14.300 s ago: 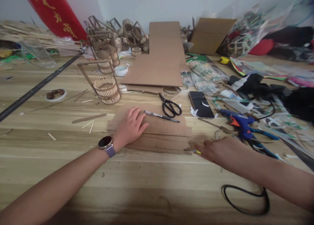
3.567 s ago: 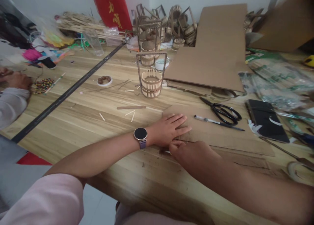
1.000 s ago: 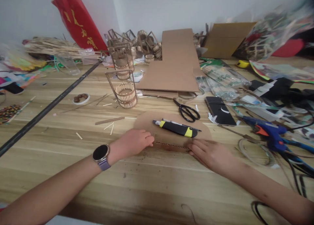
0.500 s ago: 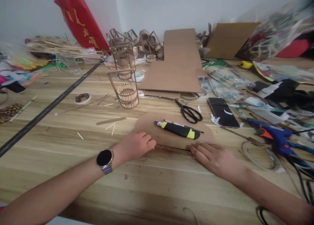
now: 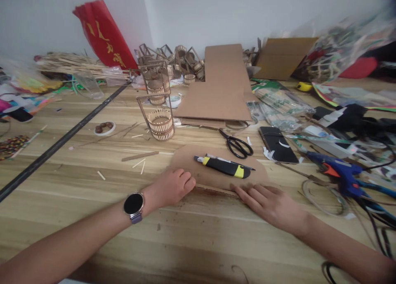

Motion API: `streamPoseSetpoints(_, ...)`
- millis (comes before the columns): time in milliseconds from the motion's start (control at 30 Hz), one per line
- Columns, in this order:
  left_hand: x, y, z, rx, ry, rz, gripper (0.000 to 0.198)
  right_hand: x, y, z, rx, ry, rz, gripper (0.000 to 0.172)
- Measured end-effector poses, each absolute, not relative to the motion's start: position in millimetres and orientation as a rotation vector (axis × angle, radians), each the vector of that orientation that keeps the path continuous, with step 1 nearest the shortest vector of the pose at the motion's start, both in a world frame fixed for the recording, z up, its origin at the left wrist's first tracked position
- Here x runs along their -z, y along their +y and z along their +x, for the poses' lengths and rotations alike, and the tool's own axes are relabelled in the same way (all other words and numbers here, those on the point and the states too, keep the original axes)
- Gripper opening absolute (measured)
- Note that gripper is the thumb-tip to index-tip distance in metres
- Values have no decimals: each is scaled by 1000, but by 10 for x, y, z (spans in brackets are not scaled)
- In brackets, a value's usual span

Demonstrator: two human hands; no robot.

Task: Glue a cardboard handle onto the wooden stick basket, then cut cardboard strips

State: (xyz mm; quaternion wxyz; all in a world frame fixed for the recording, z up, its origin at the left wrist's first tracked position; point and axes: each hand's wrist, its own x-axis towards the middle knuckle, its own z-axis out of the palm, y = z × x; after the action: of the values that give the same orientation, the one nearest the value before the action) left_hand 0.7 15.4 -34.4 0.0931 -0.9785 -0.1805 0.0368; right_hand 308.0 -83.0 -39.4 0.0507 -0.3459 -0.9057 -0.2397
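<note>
A rounded piece of brown cardboard point(image 5: 185, 156) lies on the table before me, its corrugated front edge facing me. My left hand point(image 5: 177, 185) is closed at the left end of that edge, with curled fingers pinching the cardboard. At the edge's right end, my right hand point(image 5: 266, 203) lies with fingers stretched out flat on the cardboard; their tips are partly hard to make out. A black and yellow utility knife point(image 5: 224, 166) rests on top of the piece, with a thin pen-like tool point(image 5: 230, 161) along it. Black-handled scissors point(image 5: 237, 145) lie just behind.
Small slatted baskets with tall handles point(image 5: 161, 125) stand at back left. Behind the scissors sit larger cardboard sheets point(image 5: 216, 100). To the right are a phone point(image 5: 278, 144), a blue glue gun point(image 5: 346, 172) and loose cables. A dark metal bar point(image 5: 68, 133) crosses the left side.
The cardboard's front edge looks flatter, with less of its corrugation showing. My right hand's fingertips have shifted slightly left along it. My left hand is nearly unchanged; the camera view has tilted slightly.
</note>
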Motion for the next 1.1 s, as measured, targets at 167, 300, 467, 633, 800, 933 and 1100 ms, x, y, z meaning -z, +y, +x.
streamPoseSetpoints(167, 359, 173, 4, -95, -532, -2922, 17, 327, -852, 3313, 639, -2765, -1031, 32)
streamPoseSetpoints(300, 413, 185, -7, -37, -519, -2900, 14, 318, -905, 3493, 700, -2729, -1015, 29)
streamPoseSetpoints(467, 445, 193, -17, -3, -507, -2895, 13, 376, -924, 3510, 877, -2709, -943, 28)
streamPoseSetpoints(633, 389, 188, -22, 109, -541, -3009, 36, 370, -948, 3516, 938, -2715, -993, 34)
streamPoseSetpoints(800, 337, 151, 8, 344, -868, -3188, 49, 305, -971, 3521, 943, -2737, -966, 42)
streamPoseSetpoints(933, 320, 157, 39, 284, -937, -3226, 45, 317, -968, 3510, 927, -2729, -956, 44)
streamPoseSetpoints(1100, 250, 188, 57, 153, -911, -3287, 35, 354, -976, 3526, 891, -2717, -936, 46)
